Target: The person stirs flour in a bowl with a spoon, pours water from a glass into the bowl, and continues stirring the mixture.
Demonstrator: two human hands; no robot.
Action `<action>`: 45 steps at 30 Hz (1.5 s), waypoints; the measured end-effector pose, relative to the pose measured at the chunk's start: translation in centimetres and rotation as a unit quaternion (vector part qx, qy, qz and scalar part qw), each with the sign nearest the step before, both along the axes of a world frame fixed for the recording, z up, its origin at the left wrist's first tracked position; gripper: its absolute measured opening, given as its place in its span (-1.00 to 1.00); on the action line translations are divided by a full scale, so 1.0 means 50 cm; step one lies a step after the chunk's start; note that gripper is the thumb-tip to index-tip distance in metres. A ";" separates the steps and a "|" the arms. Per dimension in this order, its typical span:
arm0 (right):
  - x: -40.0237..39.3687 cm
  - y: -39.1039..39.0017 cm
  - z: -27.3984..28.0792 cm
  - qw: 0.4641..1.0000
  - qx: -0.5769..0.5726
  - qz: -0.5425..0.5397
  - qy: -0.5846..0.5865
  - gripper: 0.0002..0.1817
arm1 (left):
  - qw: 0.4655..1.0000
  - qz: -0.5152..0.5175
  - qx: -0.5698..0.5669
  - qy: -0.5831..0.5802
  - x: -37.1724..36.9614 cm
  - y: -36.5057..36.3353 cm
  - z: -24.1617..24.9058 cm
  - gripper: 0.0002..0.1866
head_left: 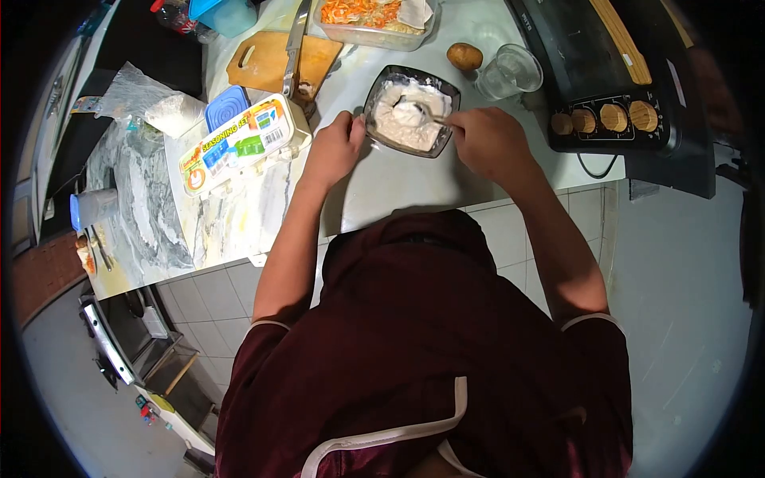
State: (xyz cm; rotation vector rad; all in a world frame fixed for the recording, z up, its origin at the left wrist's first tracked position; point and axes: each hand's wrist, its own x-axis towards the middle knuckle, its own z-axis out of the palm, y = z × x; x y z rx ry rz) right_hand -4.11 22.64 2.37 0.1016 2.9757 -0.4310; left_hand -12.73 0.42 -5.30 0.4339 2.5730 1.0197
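Observation:
A dark square bowl (437,148) stands on the counter in front of me, holding a thick, pale, batter-like mixture (392,123). My left hand (338,143) is closed on the bowl's left rim, thumb along the edge. On the other side, my right hand (490,142) grips the handle of a spoon (414,112), whose head sits in the mixture near the bowl's middle. Part of the spoon's handle is hidden by my fingers.
Left of the bowl lie a seasoning-set box (239,143), a wooden cutting board (259,60) and a knife (296,44). Behind stands a container of shredded vegetables (374,33). To the right are a potato (464,56), a glass (510,72) and a black appliance with wooden knobs (613,115).

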 end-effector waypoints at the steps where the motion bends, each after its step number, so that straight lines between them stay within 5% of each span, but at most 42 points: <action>1: -0.004 0.003 0.009 1.000 0.002 0.002 0.000 -0.81 | 1.000 0.002 0.002 0.000 -0.001 0.001 -0.004 -0.68; 3: -0.012 0.001 0.017 0.997 0.077 0.015 -0.015 -0.83 | 0.996 -0.041 0.068 0.047 -0.004 -0.004 -0.012 -0.74; 10: -0.047 0.006 -0.046 0.994 0.081 0.021 0.066 -0.84 | 0.994 -0.091 0.040 0.042 -0.024 -0.004 0.000 -0.79; 16: -0.021 0.024 -0.042 0.991 -0.080 0.079 0.068 -0.89 | 0.997 -0.052 0.044 0.047 -0.017 -0.004 -0.020 -0.74; 21: 0.031 -0.002 -0.016 0.992 -0.007 0.102 0.075 -0.74 | 0.995 0.004 0.099 -0.029 -0.007 -0.011 -0.029 -0.74; 31: -0.033 -0.002 -0.019 0.985 0.061 0.045 0.154 -0.76 | 0.995 0.008 0.084 -0.055 0.013 -0.020 -0.015 -0.74; 34: -0.038 -0.012 -0.027 0.987 0.131 0.056 0.069 -0.74 | 0.984 0.040 0.121 -0.124 0.022 -0.018 0.005 -0.73; 45: -0.005 0.007 -0.048 0.981 -0.173 -0.087 -0.031 -0.77 | 0.982 0.050 0.134 -0.125 0.039 -0.026 0.011 -0.76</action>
